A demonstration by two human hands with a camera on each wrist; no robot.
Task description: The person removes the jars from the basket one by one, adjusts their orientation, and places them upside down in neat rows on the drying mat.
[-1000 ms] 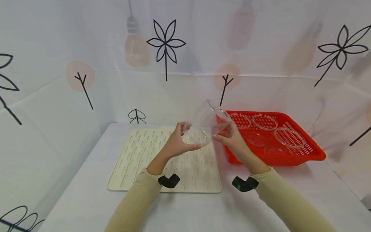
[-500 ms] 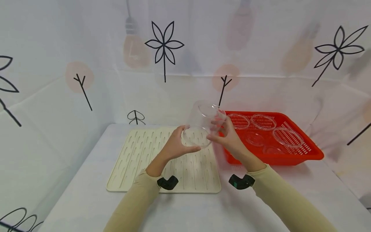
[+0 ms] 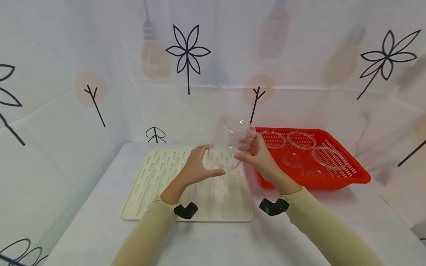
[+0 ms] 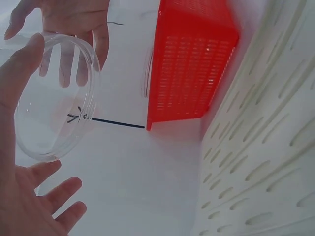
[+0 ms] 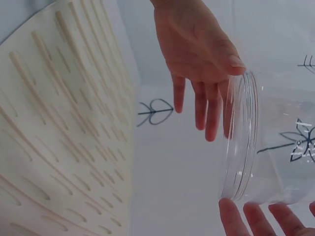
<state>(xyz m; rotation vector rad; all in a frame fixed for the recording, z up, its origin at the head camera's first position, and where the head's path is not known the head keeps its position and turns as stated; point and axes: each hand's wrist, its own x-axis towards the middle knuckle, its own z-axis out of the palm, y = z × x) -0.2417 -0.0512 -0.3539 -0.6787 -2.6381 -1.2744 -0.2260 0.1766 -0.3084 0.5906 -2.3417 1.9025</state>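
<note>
A clear jar (image 3: 220, 138) hangs tilted in the air above the cream mat (image 3: 223, 207), its wider ridged end turned down toward me. Fingers behind it and thumb in front, my right hand (image 3: 261, 157) grips its side. My left hand (image 3: 194, 168) spans the ridged end from the left, with thumb and index fingertips at the rim. In the right wrist view, the left hand's (image 5: 194, 54) other fingers hang fairly straight behind the jar (image 5: 280, 132). Through the clear wall, the left wrist view shows the right hand's (image 4: 76, 19) fingers.
A red slotted basket (image 3: 319, 183) stands at the back right, holding several clear round pieces (image 3: 329, 158). The mat has rows of narrow grooves and lies on a white-covered table (image 3: 219, 244). Patterned white cloth (image 3: 213, 74) hangs behind and at the sides.
The jar has turned in my hands, its far end swinging left and upright, and it has shifted slightly left. Both hands have drifted left with it, the left hand a little more in the last half second.
</note>
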